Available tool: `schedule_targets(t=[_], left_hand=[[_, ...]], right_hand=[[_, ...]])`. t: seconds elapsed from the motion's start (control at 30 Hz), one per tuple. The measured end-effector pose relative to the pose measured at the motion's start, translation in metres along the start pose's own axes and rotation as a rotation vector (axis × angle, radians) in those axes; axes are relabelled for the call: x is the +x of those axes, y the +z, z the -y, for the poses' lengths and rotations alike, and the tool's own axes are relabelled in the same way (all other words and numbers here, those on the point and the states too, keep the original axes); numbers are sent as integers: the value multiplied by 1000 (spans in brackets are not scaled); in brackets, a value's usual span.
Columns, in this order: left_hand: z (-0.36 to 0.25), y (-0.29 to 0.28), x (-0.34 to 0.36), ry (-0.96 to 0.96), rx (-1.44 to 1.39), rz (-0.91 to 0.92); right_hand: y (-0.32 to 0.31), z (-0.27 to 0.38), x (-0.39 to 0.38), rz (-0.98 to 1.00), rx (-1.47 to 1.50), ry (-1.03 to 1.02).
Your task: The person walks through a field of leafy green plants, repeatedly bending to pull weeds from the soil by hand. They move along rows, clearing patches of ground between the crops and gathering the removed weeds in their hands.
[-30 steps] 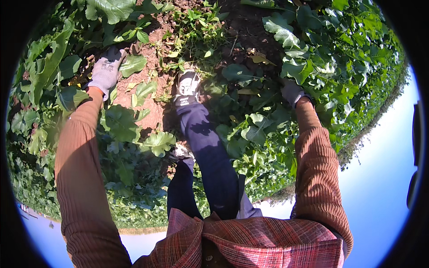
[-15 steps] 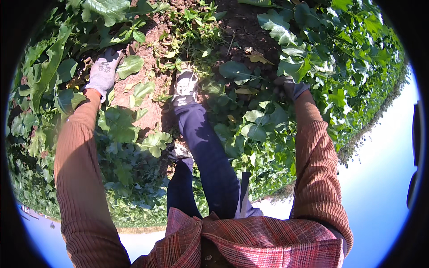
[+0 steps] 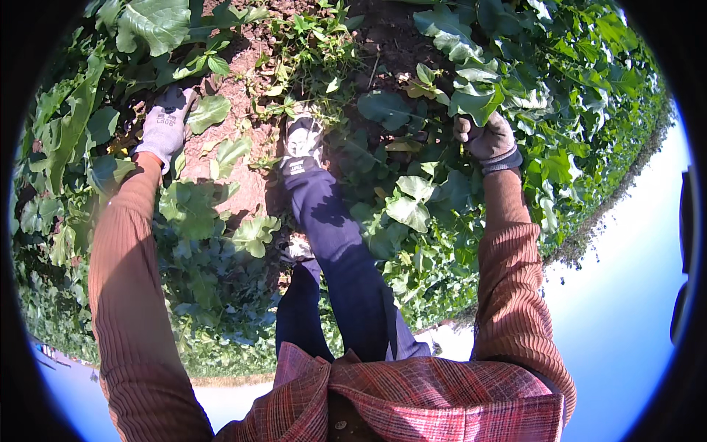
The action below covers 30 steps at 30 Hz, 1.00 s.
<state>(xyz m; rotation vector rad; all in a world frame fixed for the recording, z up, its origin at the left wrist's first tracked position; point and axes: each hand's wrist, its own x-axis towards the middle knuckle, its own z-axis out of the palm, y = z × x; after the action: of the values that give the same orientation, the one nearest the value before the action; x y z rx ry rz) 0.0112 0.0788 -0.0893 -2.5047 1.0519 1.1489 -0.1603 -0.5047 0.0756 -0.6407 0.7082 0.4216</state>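
Note:
My left hand, in a grey work glove, is low among the leafy plants at the left. Its fingertips go into shade under the leaves, so their grip is hidden; a rounded green leaf lies just to its right. My right hand, gloved alike, is raised in sunlight at the edge of the right-hand plants. Its fingers are curled in, with a broad green leaf right above them. What they close on cannot be made out. A small pale-green sprig stands up left of this hand.
Dense leafy rows flank a strip of reddish soil. Low weeds grow along its middle. My front shoe stands on the strip, the other shoe behind it among leaves.
My right hand has come up out of the shade and turned, its fingers now curled in view. Leaves near it have shifted, and the sprig has risen. The left hand has barely moved.

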Motion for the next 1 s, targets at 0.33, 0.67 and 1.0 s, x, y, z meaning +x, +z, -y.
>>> schedule_targets(t=[0.33, 0.67, 1.0], left_hand=[[16, 13, 0, 110, -55, -137], [24, 10, 11, -64, -56, 163], [27, 3, 8, -39, -74, 3]], right_hand=[[144, -156, -24, -29, -1996, 249], [192, -206, -118, -301, -1541, -298], [204, -221, -177, -121, -1681, -132]])
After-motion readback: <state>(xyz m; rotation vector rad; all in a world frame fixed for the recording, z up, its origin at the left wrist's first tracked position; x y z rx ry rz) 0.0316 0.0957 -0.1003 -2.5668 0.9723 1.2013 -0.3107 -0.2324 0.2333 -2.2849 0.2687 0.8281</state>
